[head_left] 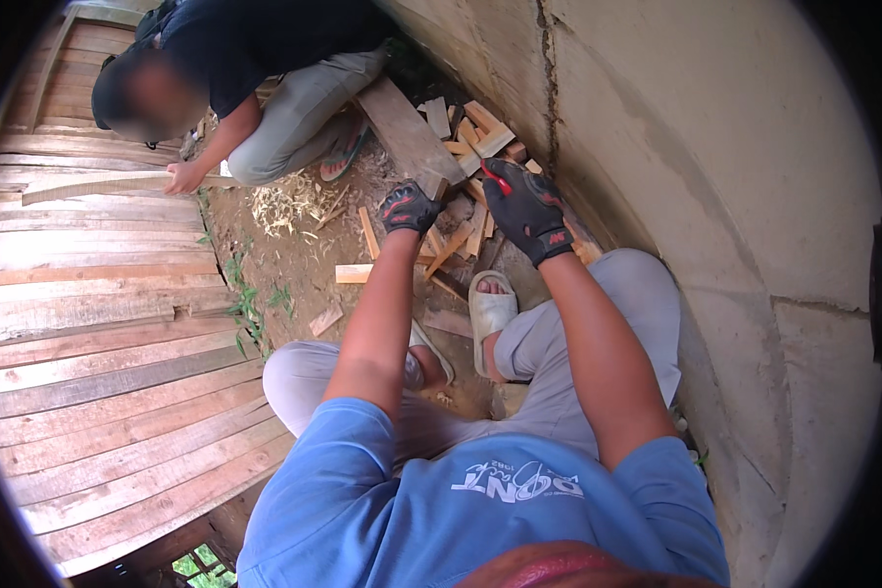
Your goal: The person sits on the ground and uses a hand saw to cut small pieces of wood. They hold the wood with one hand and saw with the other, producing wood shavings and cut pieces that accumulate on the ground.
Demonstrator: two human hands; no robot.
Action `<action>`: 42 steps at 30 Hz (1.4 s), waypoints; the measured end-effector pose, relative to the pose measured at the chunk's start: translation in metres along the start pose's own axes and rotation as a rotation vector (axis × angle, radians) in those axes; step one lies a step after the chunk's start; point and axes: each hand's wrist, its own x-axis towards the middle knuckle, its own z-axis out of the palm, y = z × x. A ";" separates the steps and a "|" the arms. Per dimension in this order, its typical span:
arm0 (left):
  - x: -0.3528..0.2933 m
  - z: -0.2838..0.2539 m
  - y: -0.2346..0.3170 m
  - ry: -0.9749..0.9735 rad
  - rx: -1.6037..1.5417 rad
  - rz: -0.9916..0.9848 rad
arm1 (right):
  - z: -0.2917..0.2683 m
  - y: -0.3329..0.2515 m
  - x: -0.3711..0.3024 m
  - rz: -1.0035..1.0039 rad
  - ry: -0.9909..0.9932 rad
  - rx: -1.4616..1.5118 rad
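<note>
Both my hands wear black gloves with red marks, and I am squatting over a dirt patch. My left hand (409,208) is curled at the near end of a thick grey plank (405,127) that lies slanted on the ground; its grip is hidden. My right hand (526,209) is closed around a small red-handled tool (495,177), only the tip of which shows. It hovers over a pile of short wood offcuts (475,137) by the wall. More thin wood strips (448,250) lie just below my hands.
A concrete wall (715,167) curves along the right. Weathered planks (98,343) are laid side by side on the left. Another person crouches at the top left, one hand (181,178) on a long board (88,186). My sandalled foot (488,306) rests on the dirt.
</note>
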 end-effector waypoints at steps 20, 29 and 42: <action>0.002 0.000 -0.005 -0.049 0.052 0.066 | -0.001 -0.006 0.000 0.013 -0.017 -0.035; 0.007 0.009 -0.012 -0.022 0.057 0.083 | -0.001 -0.007 -0.001 0.025 -0.013 -0.047; -0.008 0.017 -0.024 0.023 -0.042 0.107 | 0.001 -0.003 0.002 0.000 -0.014 0.009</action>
